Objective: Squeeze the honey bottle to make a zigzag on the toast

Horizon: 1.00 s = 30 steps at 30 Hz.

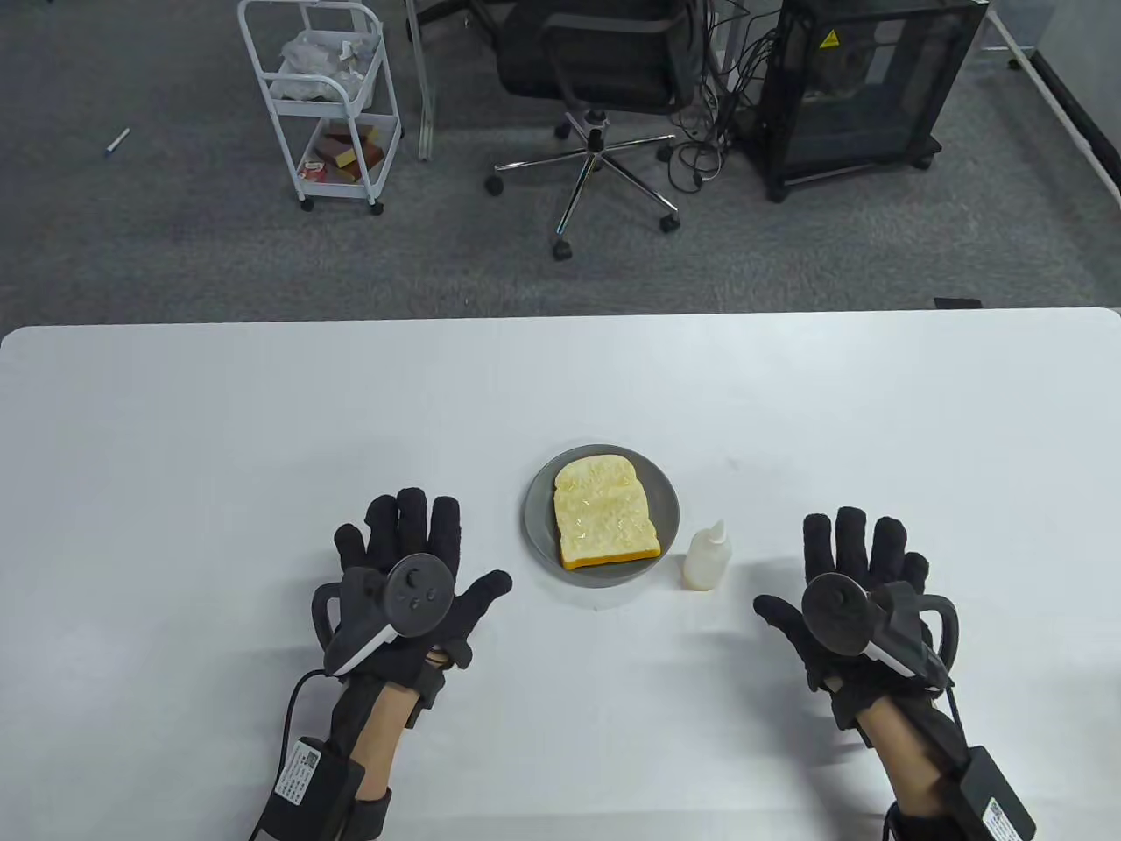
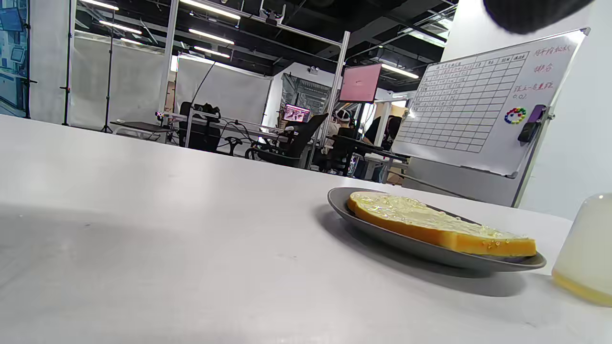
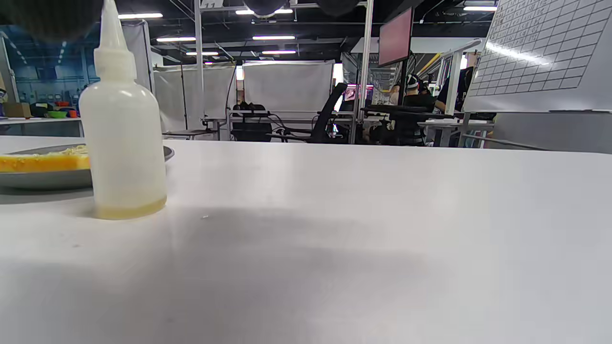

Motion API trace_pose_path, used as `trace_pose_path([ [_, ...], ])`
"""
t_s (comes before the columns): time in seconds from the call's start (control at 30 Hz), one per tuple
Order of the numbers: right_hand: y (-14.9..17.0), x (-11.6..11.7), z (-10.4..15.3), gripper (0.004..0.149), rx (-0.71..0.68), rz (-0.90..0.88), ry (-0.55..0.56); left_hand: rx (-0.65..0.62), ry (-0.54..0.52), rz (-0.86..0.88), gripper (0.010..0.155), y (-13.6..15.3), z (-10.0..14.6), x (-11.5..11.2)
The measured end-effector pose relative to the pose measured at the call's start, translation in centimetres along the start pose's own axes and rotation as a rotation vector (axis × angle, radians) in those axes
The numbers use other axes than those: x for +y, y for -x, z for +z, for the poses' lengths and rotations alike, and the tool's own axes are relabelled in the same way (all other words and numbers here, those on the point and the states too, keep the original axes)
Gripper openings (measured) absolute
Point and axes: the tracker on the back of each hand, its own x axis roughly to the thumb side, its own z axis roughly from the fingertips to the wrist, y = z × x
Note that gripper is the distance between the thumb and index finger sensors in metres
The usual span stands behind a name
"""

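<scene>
in the table view the left hand point(image 1: 403, 578) lies in the lower left part of the frame, palm down on the white table point(image 1: 175, 455), fingers spread apart and holding nothing, a tracker point(image 1: 394, 604) strapped on its back; just right of its thumb, at the lower centre of the frame, sits a grey plate point(image 1: 539, 508) with one slice of toast point(image 1: 604, 517) lying flat on it, crust edge toward the bottom of the frame, its top glossy and shiny; in the left wrist view the toast point(image 2: 430, 227) shows glistening beads along its top and side, right of centre, on the plate point(image 2: 382, 234); just beside the plate's lower right rim, apart from it, stands the honey bottle point(image 1: 708, 556), upright, whitish, nozzle pointing toward the top of the frame; in the right wrist view the honey bottle point(image 3: 122, 129) fills the left of the frame, with only a thin yellowish layer at its bottom, the plate point(image 3: 43, 179) behind it; further right in the table view, well apart from the bottle, the right hand point(image 1: 854, 587) rests palm down in the lower right, fingers spread and gripping nothing, its own tracker on top; across the top of the frame, on the grey floor beyond the table, stand a white cart point(image 1: 324, 96) at upper left, an office chair point(image 1: 600, 96) at top centre, and a black cabinet point(image 1: 863, 88) at upper right.
</scene>
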Motion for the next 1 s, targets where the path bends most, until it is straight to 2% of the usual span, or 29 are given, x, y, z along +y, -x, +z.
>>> trace_pose_path([
  [0.37, -0.6, 0.4, -0.6, 0.101, -0.056, -0.094, -0.009, -0.003, 0.005, -0.005, 0.092, -0.2, 0.0, -0.2],
  [0.5, -0.4, 0.7, -1.8, 0.098, -0.111, -0.291, 0.117, -0.007, 0.007, 0.004, 0.092, -0.3, 0.1, -0.3],
  [0.57, -0.2, 1.2, -2.8, 0.099, -0.117, -0.463, 0.133, -0.006, 0.004, -0.005, 0.092, -0.4, 0.0, -0.3],
  [0.7, -0.4, 1.7, -4.2, 0.106, -0.023, -0.667, 0.054, -0.002, 0.007, -0.002, 0.092, -0.4, 0.1, -0.3],
  [0.73, -0.6, 1.7, -4.8, 0.107, 0.002, -0.737, 0.005, -0.005, 0.011, 0.005, 0.092, -0.5, 0.1, -0.4],
  [0.8, -1.0, 1.9, -5.7, 0.108, 0.044, -0.776, -0.06, -0.006, 0.012, 0.007, 0.091, -0.5, 0.1, -0.4],
  [0.9, -1.4, 2.7, -6.7, 0.109, 0.09, -0.667, -0.1, -0.004, 0.016, 0.007, 0.091, -0.5, 0.1, -0.4],
  [1.0, -1.8, 3.7, -7.0, 0.109, 0.114, -0.688, -0.134, -0.011, 0.007, 0.012, 0.091, -0.6, 0.1, -0.3],
])
